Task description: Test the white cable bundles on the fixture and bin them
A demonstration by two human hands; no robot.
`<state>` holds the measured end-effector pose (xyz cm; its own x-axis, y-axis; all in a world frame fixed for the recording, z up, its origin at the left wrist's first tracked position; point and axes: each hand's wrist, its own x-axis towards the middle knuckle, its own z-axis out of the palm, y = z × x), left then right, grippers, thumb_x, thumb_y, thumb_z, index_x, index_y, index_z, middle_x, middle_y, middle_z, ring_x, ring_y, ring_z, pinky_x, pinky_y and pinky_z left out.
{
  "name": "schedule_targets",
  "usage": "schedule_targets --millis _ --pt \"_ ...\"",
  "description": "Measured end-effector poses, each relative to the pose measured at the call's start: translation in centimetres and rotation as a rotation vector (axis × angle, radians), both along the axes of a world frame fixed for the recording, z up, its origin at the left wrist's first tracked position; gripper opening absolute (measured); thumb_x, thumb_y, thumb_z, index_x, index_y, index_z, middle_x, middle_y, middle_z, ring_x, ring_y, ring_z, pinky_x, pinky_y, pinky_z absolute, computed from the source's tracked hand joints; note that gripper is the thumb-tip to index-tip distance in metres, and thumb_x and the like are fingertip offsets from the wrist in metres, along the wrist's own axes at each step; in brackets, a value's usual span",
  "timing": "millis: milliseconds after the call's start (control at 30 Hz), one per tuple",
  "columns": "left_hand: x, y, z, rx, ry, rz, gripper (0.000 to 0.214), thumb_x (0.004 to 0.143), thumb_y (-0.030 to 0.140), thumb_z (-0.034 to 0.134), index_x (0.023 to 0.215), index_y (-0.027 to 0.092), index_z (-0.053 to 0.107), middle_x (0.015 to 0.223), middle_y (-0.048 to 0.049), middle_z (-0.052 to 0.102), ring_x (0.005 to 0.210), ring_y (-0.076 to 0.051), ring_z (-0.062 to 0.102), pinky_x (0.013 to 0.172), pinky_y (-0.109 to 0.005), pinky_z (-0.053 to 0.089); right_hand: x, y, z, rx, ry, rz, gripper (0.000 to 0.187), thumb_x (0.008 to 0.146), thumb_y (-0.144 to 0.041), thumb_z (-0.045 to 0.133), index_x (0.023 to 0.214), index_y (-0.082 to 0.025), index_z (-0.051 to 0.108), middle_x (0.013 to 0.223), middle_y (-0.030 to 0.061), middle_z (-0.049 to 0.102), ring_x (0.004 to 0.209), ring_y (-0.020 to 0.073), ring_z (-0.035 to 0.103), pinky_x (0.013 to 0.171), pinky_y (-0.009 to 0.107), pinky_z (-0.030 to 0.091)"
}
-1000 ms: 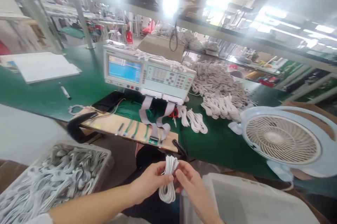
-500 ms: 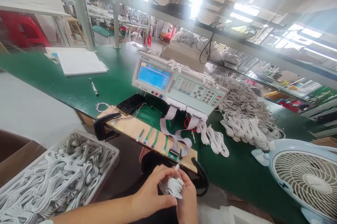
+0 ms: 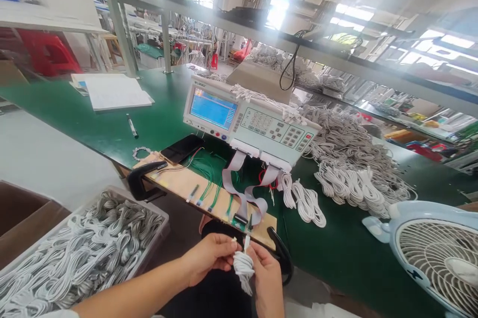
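The left hand (image 3: pixel 216 255) pinches a small off-white connector tip (image 3: pixel 234 240); the right hand (image 3: pixel 267 270) grasps a coiled white cable bundle (image 3: pixel 243 269) by its upright white plug (image 3: pixel 247 243). The bundle hangs between them, just off the near edge of a pale wooden board (image 3: pixel 175 178), its right end held by a curved black clamp (image 3: pixel 286 255). Leftward, across a dark gap, sits a cable-filled translucent plastic bin (image 3: pixel 161 231); rightward, green tabletop (image 3: pixel 328 263) stretches to a pale blue fan (image 3: pixel 444 253).

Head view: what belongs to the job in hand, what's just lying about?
Likely the job:
white cable bundle, held by left hand and right hand
crated cable bundles
wired wooden board
instrument with screen

Likely just lying about:
pen
papers
phone
fan
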<state>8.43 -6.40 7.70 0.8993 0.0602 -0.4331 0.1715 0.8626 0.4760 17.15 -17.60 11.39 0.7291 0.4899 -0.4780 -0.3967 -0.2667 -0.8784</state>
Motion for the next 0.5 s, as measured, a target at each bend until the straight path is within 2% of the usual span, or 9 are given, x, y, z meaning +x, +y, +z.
schedule_targets --millis 133,200,267,367,500 --pt "0.0 1.0 0.0 0.070 -0.018 -0.031 0.033 0.063 0.039 0.068 0.075 0.009 0.062 0.061 -0.0007 0.054 0.051 -0.004 0.047 0.053 -0.017 0.040 -0.2 0.1 -1.0 0.081 0.086 -0.094 0.038 0.058 -0.041 0.072 0.084 -0.013 0.067 0.068 0.0049 0.066 0.058 0.0168 0.058 0.054 0.028 0.046" --pt "0.3 1.2 0.0 0.102 0.028 -0.028 0.033 0.059 0.038 0.071 0.071 0.009 0.059 0.059 -0.0004 0.055 0.048 -0.004 0.047 0.051 -0.017 0.039 0.2 -0.2 -1.3 0.061 0.044 -0.068 0.038 0.058 -0.040 0.072 0.085 -0.014 0.067 0.069 0.0044 0.066 0.058 0.0158 0.057 0.055 0.027 0.046" --pt "0.7 1.2 0.0 0.127 0.093 0.001 0.034 0.056 0.038 0.072 0.066 0.011 0.054 0.055 -0.0002 0.056 0.044 -0.005 0.046 0.047 -0.017 0.036 0.9 -0.5 -1.5 0.016 -0.014 0.022 0.037 0.059 -0.039 0.072 0.087 -0.015 0.067 0.068 0.0033 0.065 0.054 0.0132 0.053 0.054 0.026 0.045" --pt "1.4 0.3 0.0 0.134 0.157 0.100 0.034 0.055 0.037 0.072 0.061 0.013 0.048 0.051 0.0006 0.055 0.042 -0.005 0.045 0.044 -0.017 0.033 1.8 -0.9 -1.2 -0.067 -0.095 0.131 0.040 0.057 -0.044 0.072 0.084 -0.015 0.067 0.056 0.0008 0.060 0.041 0.0093 0.042 0.046 0.025 0.040" --pt "1.8 -1.3 0.2 0.102 0.142 0.298 0.032 0.058 0.036 0.070 0.061 0.013 0.048 0.053 0.0005 0.055 0.047 -0.006 0.047 0.048 -0.018 0.036 1.8 -1.0 -0.7 -0.146 -0.202 0.143 0.044 0.056 -0.049 0.069 0.084 -0.015 0.068 0.049 -0.0008 0.055 0.038 0.0072 0.032 0.041 0.024 0.035"
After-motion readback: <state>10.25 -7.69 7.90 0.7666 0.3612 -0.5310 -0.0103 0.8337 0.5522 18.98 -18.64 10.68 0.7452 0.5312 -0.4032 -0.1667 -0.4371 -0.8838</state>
